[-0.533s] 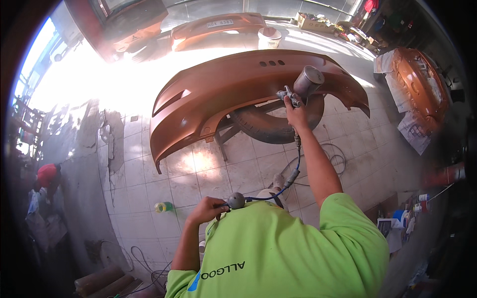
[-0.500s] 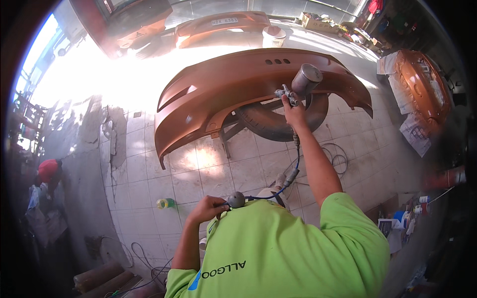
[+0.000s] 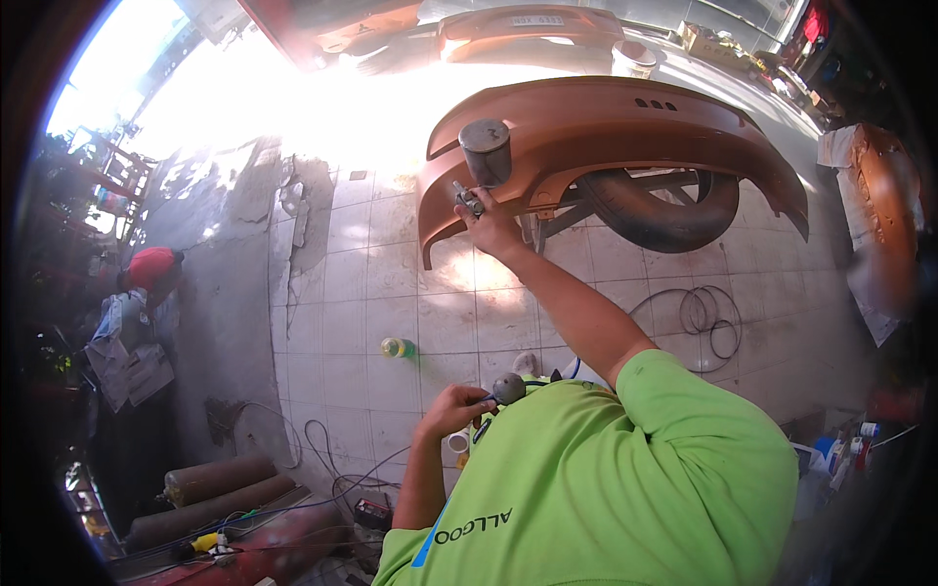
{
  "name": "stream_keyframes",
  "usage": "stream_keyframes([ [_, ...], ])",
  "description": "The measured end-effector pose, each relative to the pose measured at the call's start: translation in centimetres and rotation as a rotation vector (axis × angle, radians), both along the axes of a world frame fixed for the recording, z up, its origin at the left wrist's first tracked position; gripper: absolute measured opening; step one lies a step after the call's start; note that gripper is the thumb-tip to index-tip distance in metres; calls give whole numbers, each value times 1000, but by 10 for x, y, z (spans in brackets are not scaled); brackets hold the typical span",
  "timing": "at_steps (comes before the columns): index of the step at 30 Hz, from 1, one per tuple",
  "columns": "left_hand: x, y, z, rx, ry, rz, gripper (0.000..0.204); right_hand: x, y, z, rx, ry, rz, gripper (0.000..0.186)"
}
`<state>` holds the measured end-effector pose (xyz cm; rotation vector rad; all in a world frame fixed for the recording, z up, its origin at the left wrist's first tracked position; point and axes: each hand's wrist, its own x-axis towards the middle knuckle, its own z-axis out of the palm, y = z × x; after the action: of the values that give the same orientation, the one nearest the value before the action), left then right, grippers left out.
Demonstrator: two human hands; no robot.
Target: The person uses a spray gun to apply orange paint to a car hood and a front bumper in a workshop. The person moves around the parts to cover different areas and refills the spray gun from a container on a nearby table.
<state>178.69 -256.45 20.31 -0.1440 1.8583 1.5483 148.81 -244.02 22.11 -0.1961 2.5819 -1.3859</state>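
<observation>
My right hand (image 3: pixel 493 230) is closed around a spray gun (image 3: pixel 469 201) with a grey metal cup (image 3: pixel 486 154). It holds the gun in front of the left end of a copper-orange car bumper (image 3: pixel 576 122), apart from it as far as I can tell. The bumper lies over a stand, with a black tyre (image 3: pixel 657 221) beneath it. Close to my body, my left hand (image 3: pixel 452 409) pinches a dark blue air hose (image 3: pixel 484 399), right beside a grey ball (image 3: pixel 508 388) on it. Part of the hose is hidden behind my green shirt.
A capped bottle (image 3: pixel 397 348) stands on the tiled floor, left of a coiled hose (image 3: pixel 711 318). Brown cylinders (image 3: pixel 217 479) and loose cables lie lower left. A white bucket (image 3: pixel 633 61) and another orange bumper (image 3: pixel 528 34) are at the back. A masked orange part (image 3: pixel 884 205) stands right.
My right hand has carried the spray gun leftward, from the bumper's right-of-middle to its left end. The view has shifted left. My left hand still grips the hose.
</observation>
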Motion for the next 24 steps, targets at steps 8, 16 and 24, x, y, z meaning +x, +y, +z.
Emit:
stream_keyframes([
  [8,34,-7,-17,119,-56,179,20,66,-83,-16,39,-206,302,50],
  [16,10,-1,-19,124,-43,72,17,35,-33,-9,105,-127,134,50],
  [24,-37,5,-17,93,19,-169,18,-23,86,7,102,5,-151,54],
])
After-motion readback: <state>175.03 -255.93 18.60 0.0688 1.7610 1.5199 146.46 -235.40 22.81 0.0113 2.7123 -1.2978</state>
